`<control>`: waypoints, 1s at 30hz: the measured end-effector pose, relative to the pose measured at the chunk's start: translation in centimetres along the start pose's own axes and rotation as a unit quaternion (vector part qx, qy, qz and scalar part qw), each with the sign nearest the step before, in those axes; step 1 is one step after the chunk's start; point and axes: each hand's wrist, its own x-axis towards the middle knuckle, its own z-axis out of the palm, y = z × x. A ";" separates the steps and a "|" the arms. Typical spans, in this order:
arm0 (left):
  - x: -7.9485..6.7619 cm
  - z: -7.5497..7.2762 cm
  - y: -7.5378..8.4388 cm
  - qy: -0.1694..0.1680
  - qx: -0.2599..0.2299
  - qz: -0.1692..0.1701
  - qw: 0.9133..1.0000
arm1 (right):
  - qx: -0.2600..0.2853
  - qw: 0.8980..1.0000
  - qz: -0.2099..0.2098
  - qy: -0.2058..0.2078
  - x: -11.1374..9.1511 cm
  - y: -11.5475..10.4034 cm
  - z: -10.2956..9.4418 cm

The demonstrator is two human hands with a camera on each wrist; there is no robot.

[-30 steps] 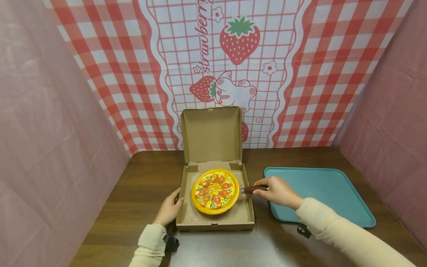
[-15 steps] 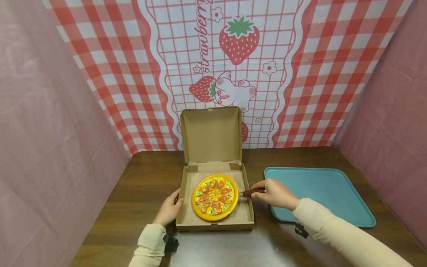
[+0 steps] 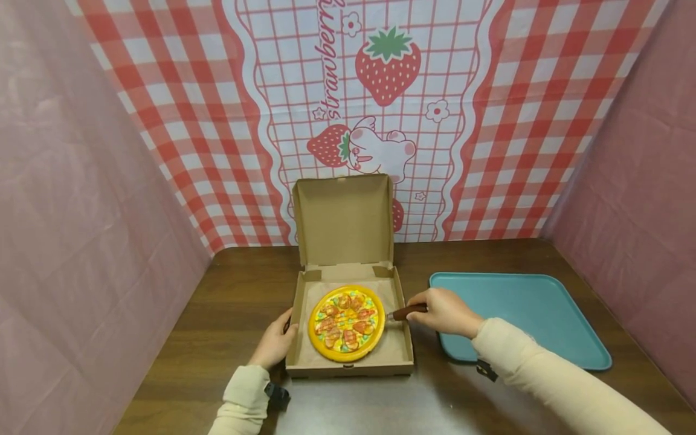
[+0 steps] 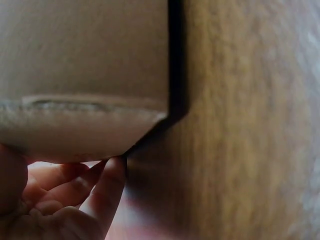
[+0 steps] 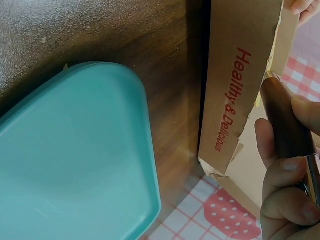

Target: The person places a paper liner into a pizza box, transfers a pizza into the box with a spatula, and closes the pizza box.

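Observation:
An open cardboard pizza box (image 3: 403,356) contains a round toy pizza (image 3: 348,323) with a yellow crust, in the box's front half. My right hand (image 3: 447,311) grips the brown wooden handle (image 5: 285,117) of what looks like a pizza server, above the box's right wall. A short bit of its metal shank (image 3: 389,316) shows beside the pizza's right rim; the rest is hidden, apparently under the pizza. My left hand (image 3: 273,341) holds the box's left wall. In the left wrist view, its fingertips (image 4: 115,170) touch the cardboard.
A teal tray (image 3: 522,308) lies on the brown wooden table (image 3: 228,290) right of the box, partly behind my right forearm. The box lid (image 3: 345,223) stands upright near the checked strawberry cloth (image 3: 228,121). Pink cloth walls (image 3: 641,151) flank the table.
The pizza has shifted toward the front of the box and slightly left, seemingly lower. My right hand has moved left with the server's handle. My left hand has stayed on the box.

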 end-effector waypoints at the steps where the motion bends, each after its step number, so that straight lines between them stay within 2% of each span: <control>1: 0.0 0.0 0.0 0.000 0.001 0.000 1.000 | -0.002 1.000 -0.001 -0.001 0.0 -0.1 0.0; 13: -0.1 -0.1 -0.1 0.000 0.013 0.004 1.000 | -0.037 0.999 -0.011 0.008 -0.1 -0.8 -0.1; 30: -0.1 0.0 -0.1 -0.002 0.004 0.003 1.000 | -0.103 0.993 -0.037 0.039 -0.6 -1.6 -0.3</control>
